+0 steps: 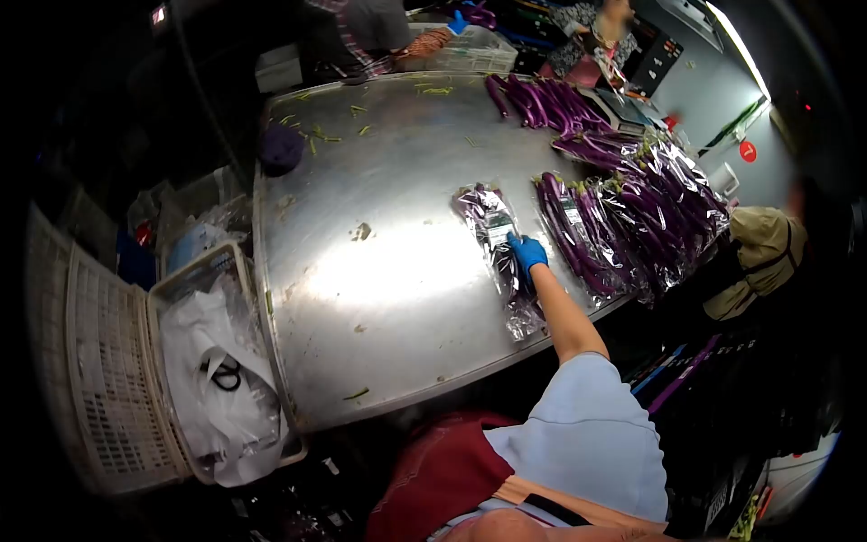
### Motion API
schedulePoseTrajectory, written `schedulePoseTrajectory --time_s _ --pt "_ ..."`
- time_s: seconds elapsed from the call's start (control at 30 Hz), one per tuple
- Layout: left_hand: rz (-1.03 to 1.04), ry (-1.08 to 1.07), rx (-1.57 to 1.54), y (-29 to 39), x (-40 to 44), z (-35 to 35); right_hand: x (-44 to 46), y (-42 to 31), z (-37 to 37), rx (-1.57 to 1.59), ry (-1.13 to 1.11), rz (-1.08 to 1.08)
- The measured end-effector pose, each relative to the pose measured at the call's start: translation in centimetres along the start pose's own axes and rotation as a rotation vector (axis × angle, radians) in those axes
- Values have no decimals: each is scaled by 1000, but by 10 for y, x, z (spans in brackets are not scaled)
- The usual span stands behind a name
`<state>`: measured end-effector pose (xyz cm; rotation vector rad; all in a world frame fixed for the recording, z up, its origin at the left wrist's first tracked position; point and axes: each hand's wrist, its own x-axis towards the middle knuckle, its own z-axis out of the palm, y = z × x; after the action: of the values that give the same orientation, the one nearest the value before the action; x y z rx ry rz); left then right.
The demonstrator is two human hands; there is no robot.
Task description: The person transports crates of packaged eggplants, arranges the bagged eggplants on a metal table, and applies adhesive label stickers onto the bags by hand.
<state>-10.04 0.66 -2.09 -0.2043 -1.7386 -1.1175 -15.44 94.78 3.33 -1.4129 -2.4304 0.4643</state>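
Note:
My right hand [530, 254], in a blue glove, rests on a clear bag of long purple eggplants [486, 203]. Its fingers are stretched out beside the white-and-green label [498, 226] on the bag. This bag lies flat on the metal table [406, 334], its crinkled lower end close to the front edge. Just right of my hand are more bagged eggplants [578, 226], side by side with labels on some. My left hand is out of view.
Loose eggplants [546, 104] lie at the back right by a scale [623, 113]. Left of the table stands a crate [244, 262] with plastic bags and black-handled scissors [224, 372]. A dark purple bundle [281, 149] sits at the left edge. Co-workers stand behind the table.

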Motion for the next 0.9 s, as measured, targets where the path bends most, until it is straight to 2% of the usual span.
schedulePoseTrajectory --time_s 0.03,0.07,0.1,0.13,0.17,0.2,0.23,0.27,0.3,0.37,0.4,0.43,0.5,0.53,0.57,0.63,0.67,0.7,0.77,0.8,0.83,0.9 --pt "-151 -46 188 21 21 49 1 3 0 113 -161 -39" --pt "-296 -99 376 50 42 99 -17 -3 1 151 -140 -84" --pt "-450 -151 563 66 47 131 -27 -19 -13 316 -330 -62" --pt "-396 -180 282 51 34 166 -23 5 43 489 -196 -151" --pt "-363 -222 -7 36 22 200 -35 -10 42 419 -290 -158" --pt "-273 -526 426 42 8 244 -49 -27 39 347 -384 -172" --pt "-520 -573 83 129 11 317 -65 -36 49 362 -385 -182" --pt "-545 -677 -35 157 -5 363 -80 -56 20 461 -495 -299" --pt "-548 -837 -82 202 -12 401 -83 -65 5 390 -606 -387" --pt "-652 -979 -275 214 -51 449 -54 -41 7 437 -492 -198" --pt "-822 -1102 -248 228 -59 467 -24 0 24 333 -41 -267" --pt "-995 -1223 -212 241 -63 480 12 34 3 420 242 -352" --pt "-1297 -1314 -213 264 -76 502 59 72 -56 -231 427 -41" --pt "-1317 -1302 -182 287 -79 510 64 92 -65 -298 227 53" --pt "-1254 -1306 -181 291 -89 518 68 103 -68 -364 27 149" --pt "-1249 -1278 -314 299 -103 535 63 98 -60 -306 -54 89" --pt "-1215 -1161 -379 298 -121 544 50 93 -55 -207 -10 5" --pt "-1176 -1043 -442 301 -133 553 33 83 -56 -83 -87 -42" --pt "-1149 -883 -397 293 -154 562 -2 73 -40 -17 -109 -238" --pt "-1231 -874 -374 301 -149 564 -21 59 -42 17 -208 -278" --pt "-1313 -859 -348 309 -142 567 -41 46 -44 -27 -194 -389" --pt "-1365 -977 -342 300 -141 575 -42 23 -64 203 -630 -348"
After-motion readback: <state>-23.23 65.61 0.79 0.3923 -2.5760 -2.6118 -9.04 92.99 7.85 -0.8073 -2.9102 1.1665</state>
